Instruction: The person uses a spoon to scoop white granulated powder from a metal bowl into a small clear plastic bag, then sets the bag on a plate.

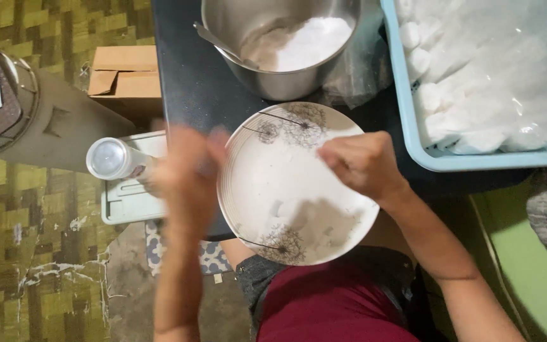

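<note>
A white plate (267, 158) with dark dandelion prints sits at the near edge of a dark table (188, 82); it is dusted with white powder and carries a couple of small white pieces (286, 209). My right hand (363, 163) hovers over the plate's right side with fingers pinched together; whether it holds anything is hidden. My left hand (188, 174) is blurred at the plate's left rim, so its grip is unclear.
A steel bowl (286, 76) of white powder with a spoon (220, 43) stands behind the plate. A light blue tray (413, 120) under clear plastic holds several white pieces at the right. A white bottle (110, 158), cardboard box (125, 73) and tiled floor lie left.
</note>
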